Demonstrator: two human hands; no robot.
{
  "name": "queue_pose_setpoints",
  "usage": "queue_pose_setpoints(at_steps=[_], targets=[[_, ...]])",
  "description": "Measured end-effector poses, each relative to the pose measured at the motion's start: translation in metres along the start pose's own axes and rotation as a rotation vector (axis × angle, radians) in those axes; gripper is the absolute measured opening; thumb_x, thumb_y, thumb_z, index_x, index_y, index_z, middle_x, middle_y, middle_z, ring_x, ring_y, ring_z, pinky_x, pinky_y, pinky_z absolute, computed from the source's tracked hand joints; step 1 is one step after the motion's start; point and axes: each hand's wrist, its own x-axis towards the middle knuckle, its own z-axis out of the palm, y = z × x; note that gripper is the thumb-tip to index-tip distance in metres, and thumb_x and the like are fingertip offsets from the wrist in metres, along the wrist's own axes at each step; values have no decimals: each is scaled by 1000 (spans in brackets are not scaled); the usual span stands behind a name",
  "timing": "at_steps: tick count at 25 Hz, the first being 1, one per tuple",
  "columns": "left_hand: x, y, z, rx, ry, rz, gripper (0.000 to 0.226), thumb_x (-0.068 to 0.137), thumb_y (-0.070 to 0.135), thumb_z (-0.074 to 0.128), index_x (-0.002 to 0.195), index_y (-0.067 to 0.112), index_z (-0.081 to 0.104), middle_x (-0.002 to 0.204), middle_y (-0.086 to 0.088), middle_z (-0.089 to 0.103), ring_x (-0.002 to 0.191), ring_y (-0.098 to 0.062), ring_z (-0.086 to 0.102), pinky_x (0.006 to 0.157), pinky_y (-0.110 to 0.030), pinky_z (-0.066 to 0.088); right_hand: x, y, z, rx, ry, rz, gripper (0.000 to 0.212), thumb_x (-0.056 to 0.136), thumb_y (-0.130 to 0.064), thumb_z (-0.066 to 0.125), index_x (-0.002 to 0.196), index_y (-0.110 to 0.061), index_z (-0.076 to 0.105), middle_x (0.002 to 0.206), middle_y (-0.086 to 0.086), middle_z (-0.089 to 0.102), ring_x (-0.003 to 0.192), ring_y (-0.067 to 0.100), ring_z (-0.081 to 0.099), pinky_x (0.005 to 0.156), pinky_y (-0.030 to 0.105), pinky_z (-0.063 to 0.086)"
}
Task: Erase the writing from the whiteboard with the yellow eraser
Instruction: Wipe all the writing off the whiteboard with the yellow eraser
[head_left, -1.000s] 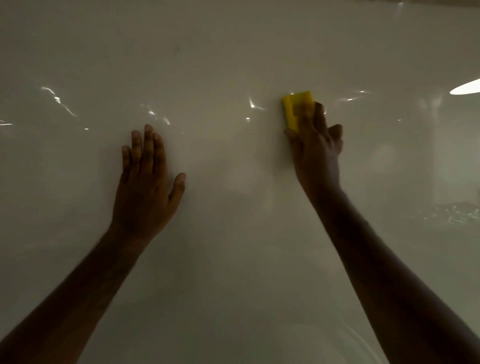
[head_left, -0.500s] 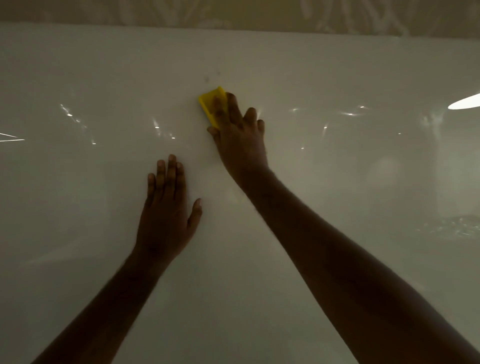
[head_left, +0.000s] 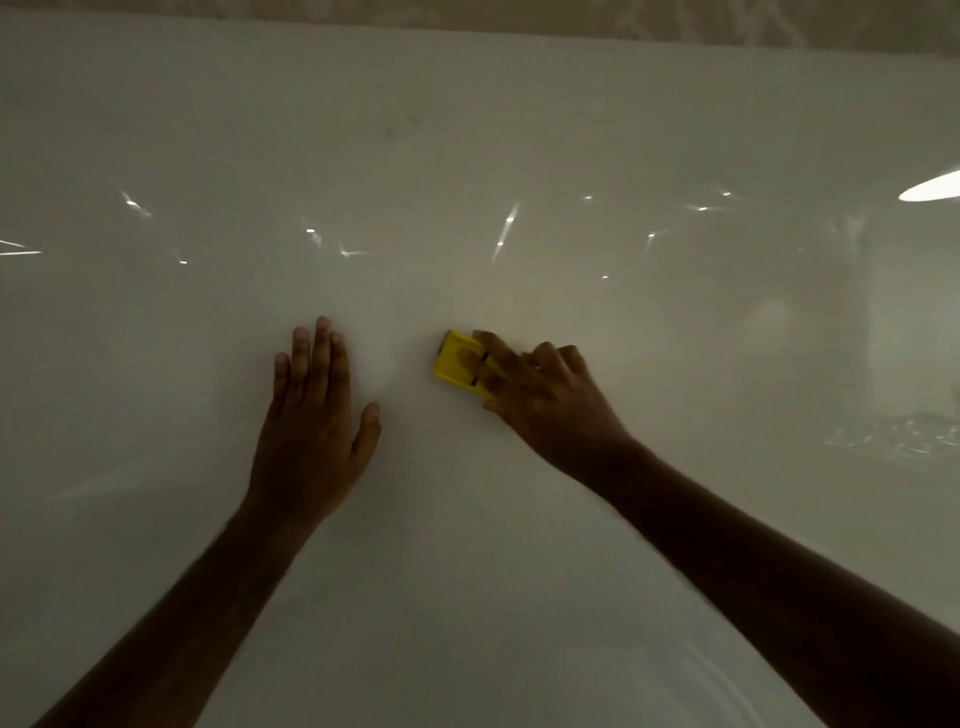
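Observation:
A glossy whiteboard (head_left: 467, 130) fills almost the whole view in dim light. My right hand (head_left: 545, 400) holds the yellow eraser (head_left: 457, 366) against the board near the middle, fingers laid over its back and thumb under its lower edge. My left hand (head_left: 311, 426) lies flat on the board just left of the eraser, fingers straight and pointing up, a small gap between thumb and eraser. A faint grey smudge (head_left: 400, 127) shows high on the board. No clear writing is visible.
The board's top edge (head_left: 519, 34) runs across the top of the view, with a patterned wall above it. Small light glints dot the board, and a bright lamp reflection (head_left: 930, 188) sits at the right edge.
My right hand has dragged the eraser down and to the right, from high on the board to level with my left hand's fingers. My left hand has stayed flat on the board.

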Motion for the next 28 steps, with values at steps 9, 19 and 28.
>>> queue_pose_setpoints(at_steps=[9, 19, 28], targets=[[-59, 84, -6, -137, -176, -12, 80, 110, 41, 38, 169, -7, 16, 180, -26, 9, 168, -45, 7, 137, -55, 10, -139, 28, -32, 267, -212, 359, 39, 108, -45, 50, 141, -26, 59, 171, -5, 33, 93, 33, 49, 82, 43, 41], [-207, 209, 2, -268, -493, 44, 77, 110, 37, 42, 169, -7, 19, 180, -25, 12, 168, -42, 9, 137, -54, 13, -346, -53, -86, 639, -499, 684, 67, 103, -46, 60, 160, -21, 36, 161, -3, 47, 103, 28, 58, 88, 45, 47], [-366, 263, 10, -363, -827, 47, 76, 110, 39, 39, 169, -5, 22, 180, -24, 16, 167, -41, 17, 134, -58, 23, -534, -140, -142, 578, -1089, 960, 71, 102, -41, 60, 162, -19, 28, 152, 6, 53, 111, 36, 62, 88, 51, 50]])
